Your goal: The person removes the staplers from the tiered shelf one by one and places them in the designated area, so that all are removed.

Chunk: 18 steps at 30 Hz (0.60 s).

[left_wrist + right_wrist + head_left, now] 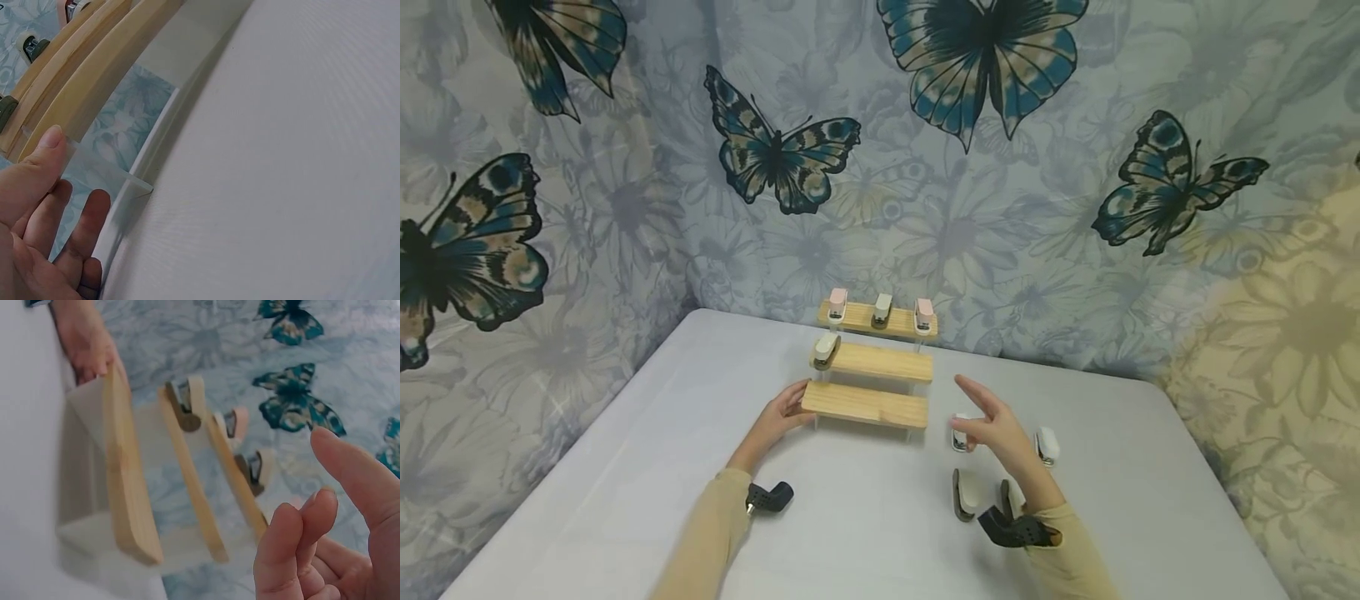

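Observation:
A three-tier wooden display shelf (865,404) with clear supports stands toward the back of the table. My left hand (782,414) grips the left end of its lowest board, the thumb on the wood (94,75) and the other fingers by the clear support (103,165). On the top board sit a pink stapler (837,305), a pale stapler with a dark base (882,310) and another pink stapler (924,315). One more pale stapler (826,349) rests at the middle board's left end. My right hand (996,429), holding nothing, hovers near a white stapler (959,439), index finger extended.
Right of the shelf, a white stapler (1046,446) lies beyond the right hand. Nearer me are a beige stapler (966,493) and another one (1013,498) partly hidden by the right wrist. A butterfly-print wall covering (925,217) rises behind the white table (850,517).

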Each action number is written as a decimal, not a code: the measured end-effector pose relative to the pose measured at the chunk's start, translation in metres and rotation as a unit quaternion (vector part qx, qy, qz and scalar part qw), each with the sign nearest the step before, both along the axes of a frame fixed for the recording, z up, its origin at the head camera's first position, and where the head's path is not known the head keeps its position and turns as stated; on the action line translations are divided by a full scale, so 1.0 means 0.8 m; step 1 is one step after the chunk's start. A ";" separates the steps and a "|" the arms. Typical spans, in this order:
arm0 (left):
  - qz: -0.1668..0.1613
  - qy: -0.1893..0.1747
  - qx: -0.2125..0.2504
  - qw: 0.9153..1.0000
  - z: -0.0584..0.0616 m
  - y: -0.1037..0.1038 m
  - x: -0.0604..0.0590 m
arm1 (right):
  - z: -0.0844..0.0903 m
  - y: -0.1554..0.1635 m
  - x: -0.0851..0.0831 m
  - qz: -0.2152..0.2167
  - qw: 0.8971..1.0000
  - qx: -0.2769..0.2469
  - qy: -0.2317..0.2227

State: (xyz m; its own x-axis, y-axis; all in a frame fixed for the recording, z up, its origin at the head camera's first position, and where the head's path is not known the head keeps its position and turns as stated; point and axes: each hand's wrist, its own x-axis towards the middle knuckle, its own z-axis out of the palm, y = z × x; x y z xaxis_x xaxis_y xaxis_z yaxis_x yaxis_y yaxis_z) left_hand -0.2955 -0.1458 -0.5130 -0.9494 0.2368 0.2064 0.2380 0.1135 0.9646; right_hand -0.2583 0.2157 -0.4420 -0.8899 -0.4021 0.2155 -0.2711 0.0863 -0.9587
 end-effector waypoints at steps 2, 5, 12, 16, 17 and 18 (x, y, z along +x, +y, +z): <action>0.008 -0.003 -0.001 1.000 -0.003 -0.002 0.003 | -0.017 -0.013 -0.019 0.017 1.000 -0.017 0.001; 0.019 -0.010 0.001 1.000 -0.004 -0.004 0.009 | -0.020 -0.042 -0.034 0.022 1.000 -0.019 -0.006; 0.004 -0.011 0.011 1.000 0.000 -0.002 0.009 | 0.043 -0.109 -0.022 0.005 0.997 -0.047 -0.067; 0.007 -0.009 -0.001 1.000 0.003 0.001 0.006 | 0.054 -0.133 -0.026 0.013 0.990 -0.070 -0.125; 0.006 -0.008 -0.003 1.000 0.003 0.001 0.004 | 0.054 -0.138 -0.028 0.015 0.989 -0.069 -0.133; 0.005 -0.008 -0.004 1.000 0.003 0.002 0.003 | 0.053 -0.143 -0.031 0.015 0.987 -0.066 -0.143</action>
State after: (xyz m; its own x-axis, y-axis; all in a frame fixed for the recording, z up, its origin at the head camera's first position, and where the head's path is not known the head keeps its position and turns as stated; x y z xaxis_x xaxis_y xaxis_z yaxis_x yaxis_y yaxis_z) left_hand -0.2931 -0.1441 -0.5105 -0.9551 0.2279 0.1894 0.2213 0.1238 0.9673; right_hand -0.2827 0.1016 -0.3996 -0.9101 -0.4143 0.0089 0.0124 -0.0485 -0.9987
